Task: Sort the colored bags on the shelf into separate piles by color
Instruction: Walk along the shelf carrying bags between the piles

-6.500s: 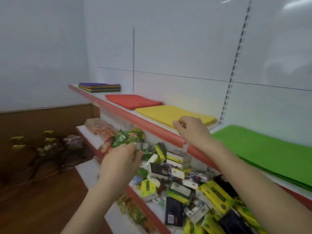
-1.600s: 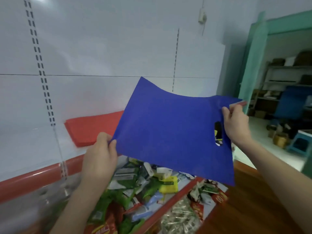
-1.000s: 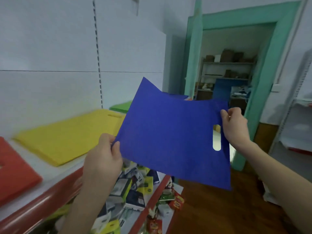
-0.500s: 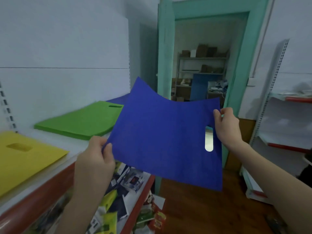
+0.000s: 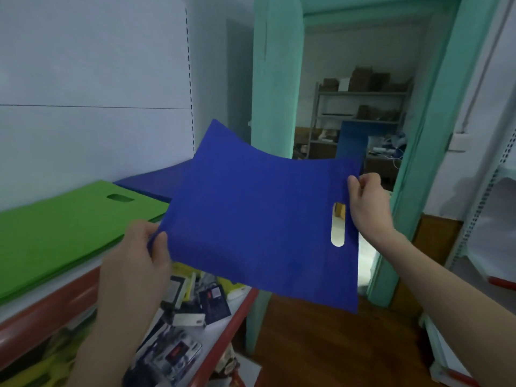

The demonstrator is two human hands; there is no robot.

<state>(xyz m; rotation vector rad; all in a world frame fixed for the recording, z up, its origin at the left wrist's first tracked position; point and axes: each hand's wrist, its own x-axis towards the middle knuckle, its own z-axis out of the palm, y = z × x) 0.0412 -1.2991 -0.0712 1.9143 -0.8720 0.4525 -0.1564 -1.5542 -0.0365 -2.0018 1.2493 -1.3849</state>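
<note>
I hold a flat blue bag (image 5: 259, 219) with a cut-out handle slot spread in the air in front of the shelf. My left hand (image 5: 136, 261) pinches its lower left corner and my right hand (image 5: 365, 205) pinches its right edge by the slot. Behind it on the top shelf (image 5: 55, 297) lies a blue pile (image 5: 156, 182), partly hidden by the held bag. A green pile (image 5: 64, 227) lies to the left of the blue pile.
A lower shelf (image 5: 223, 317) below is crowded with several small boxes and packets. A teal door frame (image 5: 276, 79) stands at the shelf's right end, with a wooden floor (image 5: 321, 339) below. Another white shelf unit (image 5: 491, 191) stands at the far right.
My view has swung right along the shelf, past the yellow pile to the green and blue piles. The blue bag stays held in both hands and has come nearer the blue pile.
</note>
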